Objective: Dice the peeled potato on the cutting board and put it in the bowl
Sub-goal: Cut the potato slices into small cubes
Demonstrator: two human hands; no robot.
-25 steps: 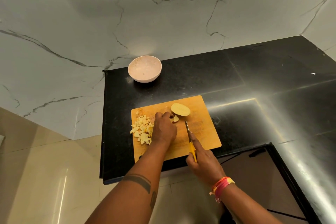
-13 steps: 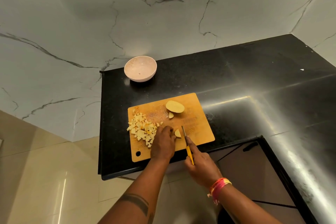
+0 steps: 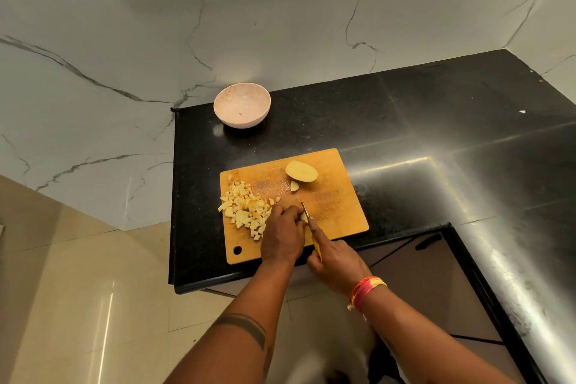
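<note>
Black counter (image 3: 405, 121): one bowl (image 3: 242, 105), one board (image 3: 336, 212); left hand (image 3: 282, 235) pins potato piece (image 3: 304, 217), right hand (image 3: 338, 265) grips knife (image 3: 307, 215).

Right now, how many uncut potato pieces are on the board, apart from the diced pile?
3: a half at the far edge, a wedge beside it, and one under the left hand. More may be hidden.
</note>
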